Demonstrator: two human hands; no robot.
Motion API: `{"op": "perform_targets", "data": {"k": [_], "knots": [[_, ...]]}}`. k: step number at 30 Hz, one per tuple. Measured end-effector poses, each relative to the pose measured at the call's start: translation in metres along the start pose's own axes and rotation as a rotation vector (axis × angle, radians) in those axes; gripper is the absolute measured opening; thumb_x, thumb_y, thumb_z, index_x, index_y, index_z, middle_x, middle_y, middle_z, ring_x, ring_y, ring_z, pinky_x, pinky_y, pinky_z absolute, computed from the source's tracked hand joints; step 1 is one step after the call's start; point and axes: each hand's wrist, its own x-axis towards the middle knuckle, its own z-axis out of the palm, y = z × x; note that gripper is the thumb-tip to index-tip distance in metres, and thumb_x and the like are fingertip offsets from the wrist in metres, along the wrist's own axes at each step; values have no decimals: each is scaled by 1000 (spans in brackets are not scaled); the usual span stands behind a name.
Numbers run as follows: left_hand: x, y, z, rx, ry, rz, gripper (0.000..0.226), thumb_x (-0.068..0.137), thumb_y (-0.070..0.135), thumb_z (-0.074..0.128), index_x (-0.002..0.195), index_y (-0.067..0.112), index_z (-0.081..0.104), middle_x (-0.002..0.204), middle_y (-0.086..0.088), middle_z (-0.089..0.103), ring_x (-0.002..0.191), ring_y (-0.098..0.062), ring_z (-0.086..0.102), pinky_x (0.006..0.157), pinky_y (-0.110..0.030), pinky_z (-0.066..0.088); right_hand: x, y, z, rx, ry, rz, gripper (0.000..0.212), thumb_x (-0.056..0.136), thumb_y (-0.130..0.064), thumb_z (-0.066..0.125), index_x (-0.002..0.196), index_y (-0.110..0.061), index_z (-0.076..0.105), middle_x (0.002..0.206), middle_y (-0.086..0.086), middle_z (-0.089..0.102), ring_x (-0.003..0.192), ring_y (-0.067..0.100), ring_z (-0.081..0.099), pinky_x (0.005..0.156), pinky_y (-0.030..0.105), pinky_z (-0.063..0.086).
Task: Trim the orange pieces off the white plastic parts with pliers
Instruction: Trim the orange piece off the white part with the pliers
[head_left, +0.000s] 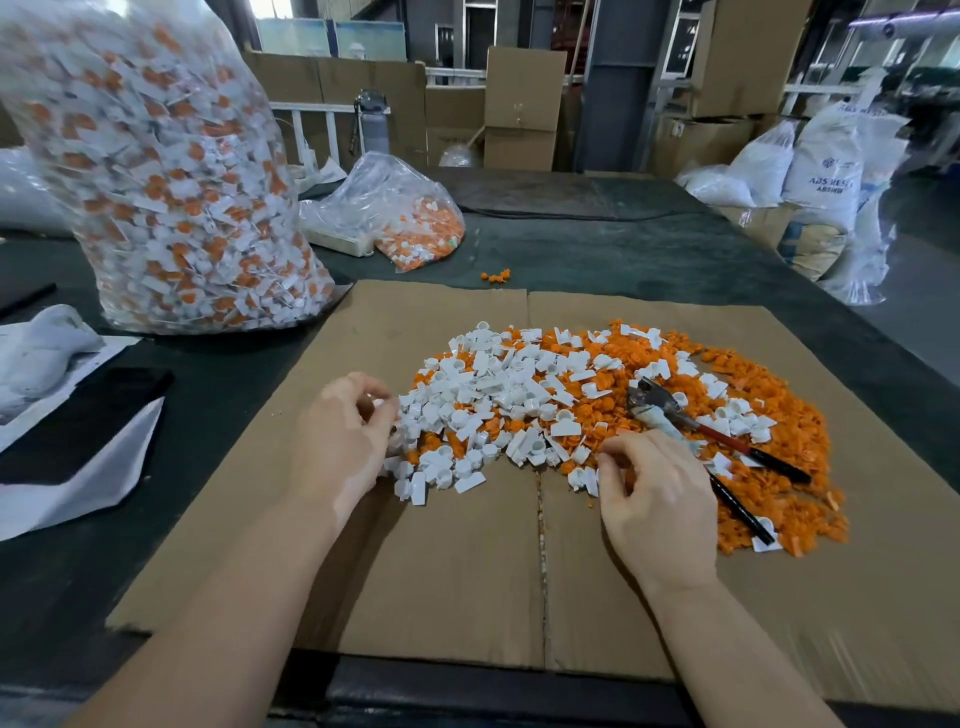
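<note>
A heap of white plastic parts (498, 400) lies on a flattened cardboard sheet (447, 571), merging on the right into a heap of cut orange pieces (769, 467). Pliers (691, 431) with red-and-black handles rest on the orange heap, untouched. My left hand (343, 436) sits at the left edge of the white heap, fingers curled around a few white parts. My right hand (654, 499) rests at the heap's front edge, just left of the pliers' handles, fingertips curled among the parts; what it holds is hidden.
A tall clear bag (156, 171) full of white-and-orange parts stands at the back left. A smaller open bag (410, 218) lies behind the cardboard. A few orange bits (496, 276) sit on the dark table. White sheets (78, 457) lie at left. Boxes and sacks stand beyond.
</note>
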Motion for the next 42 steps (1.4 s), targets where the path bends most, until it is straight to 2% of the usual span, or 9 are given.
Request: {"op": "perform_targets", "data": {"k": [2,5,10,13,19,25,30,35,42], "knots": [[-6,3,-4,74,-124,31,20,84,36,65,71,25,55,69,5,55,63,-9,51,52,-26,31,-1,-2,-1,-50,27,90,8,73,-3,71,74,-6,64,70,5,63,62,23,59,52,32,51],[-13,6,-6,251,-292,47,30,75,50,70,71,26,53,70,10,55,67,-4,49,52,-25,32,-2,-5,0,-119,-13,182,12,74,-10,70,71,-8,58,67,4,60,51,22,55,40,27,43],[-14,7,-5,293,-407,68,20,79,23,71,72,30,54,75,8,60,70,-11,56,52,-22,33,-3,-2,2,-136,-71,110,12,72,-8,72,75,-7,61,70,7,61,66,26,59,58,34,50],[-16,10,-1,194,-397,114,25,82,16,69,68,31,54,72,10,60,67,-6,54,54,-18,33,-2,1,5,-182,-43,141,11,76,-7,71,87,-5,68,86,11,66,83,32,62,73,44,48],[-29,36,25,-127,-455,193,27,86,12,65,72,34,56,72,10,60,67,-8,56,65,-19,43,3,4,12,-279,11,157,19,80,-8,71,99,-7,72,92,14,65,81,35,60,71,44,44],[-44,58,65,-128,-470,270,9,87,14,64,90,20,70,83,20,48,83,-4,46,68,-9,31,5,5,14,-299,-82,223,13,83,-16,69,94,-11,73,96,12,65,88,34,58,78,42,36],[-51,62,80,-96,-376,311,12,91,17,60,97,15,70,102,4,56,106,-5,43,71,-5,19,5,7,14,-291,-136,260,11,86,-16,65,93,-8,70,100,12,64,93,33,56,80,44,34],[-54,64,83,-110,-320,331,14,90,18,61,99,13,71,92,8,49,86,-7,45,70,2,27,6,3,13,-261,-95,225,16,82,-12,70,98,-14,72,94,11,65,88,33,59,76,44,39],[-54,61,86,-106,-357,330,23,81,35,70,97,18,69,91,9,47,84,-6,43,67,-3,29,6,4,13,-274,-115,232,9,84,-16,67,92,-11,71,96,11,65,90,32,59,78,43,38]]}}
